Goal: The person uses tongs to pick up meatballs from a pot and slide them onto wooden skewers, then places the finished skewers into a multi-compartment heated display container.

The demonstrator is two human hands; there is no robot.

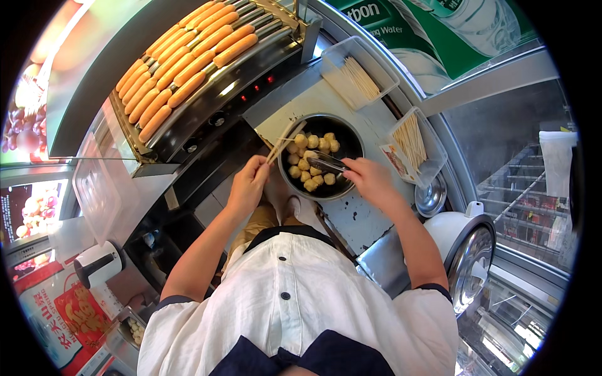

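Observation:
A round dark pan (351, 139) with a metal rim holds many pale yellow-brown balls (311, 184), which look like meatballs or fish balls. At its left rim, my left hand (248, 183) is closed round a few thin bamboo skewers (282, 143) that slant up over the edge. From the right, my right hand (371, 180) grips dark tongs (327, 163) reaching down into the pan. The tips of the tongs are at a ball in the middle, and whether they squeeze it is hard to tell.
A roller grill (213, 103) with rows of sausages (179, 69) stands at far left. Two clear boxes of bamboo skewers (360, 78) line the right side. Beside my right arm are a small metal bowl (431, 195) and a white cooker (461, 235) with a metal lid.

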